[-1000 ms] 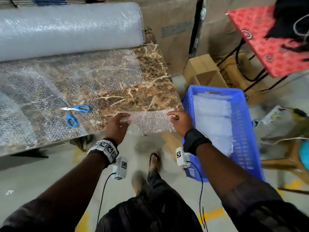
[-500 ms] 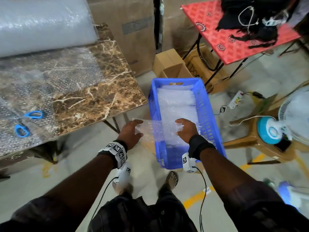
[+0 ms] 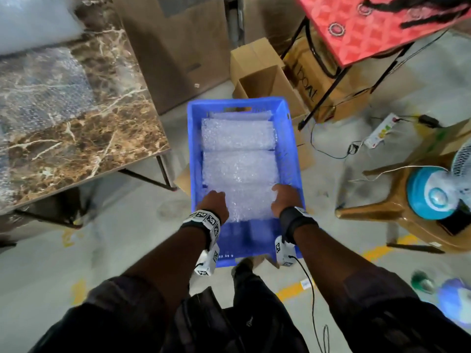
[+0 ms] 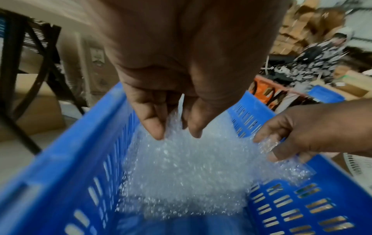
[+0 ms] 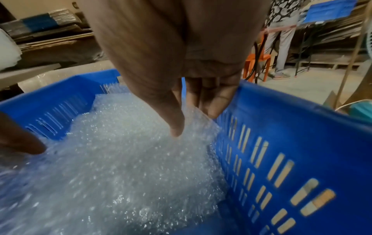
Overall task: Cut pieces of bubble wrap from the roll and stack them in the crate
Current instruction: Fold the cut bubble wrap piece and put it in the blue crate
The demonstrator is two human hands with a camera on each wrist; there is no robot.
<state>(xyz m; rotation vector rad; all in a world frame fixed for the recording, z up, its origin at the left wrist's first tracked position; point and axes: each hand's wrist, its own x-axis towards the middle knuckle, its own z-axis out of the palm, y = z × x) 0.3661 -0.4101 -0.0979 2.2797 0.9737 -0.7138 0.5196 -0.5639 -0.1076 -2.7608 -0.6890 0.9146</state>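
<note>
L hand (image 3: 213,203): thumb + fingers pinch left edge of bubble wrap piece (image 3: 248,200), inside crate (image 3: 195,138).
R hand (image 3: 284,200): pinches right edge of same piece, knuckles just beside crate's right wall.
Piece: slung between both sets of fingertips, low over nearest stack (image 3: 239,166); contact w/ stack can't be told.
Risk 1: uneven release, one corner drops first, sheet lands skewed or folded.
Risk 2: light film clings to fingers, lifts back out.
Risk 3: R edge snags wall slots.
</note>
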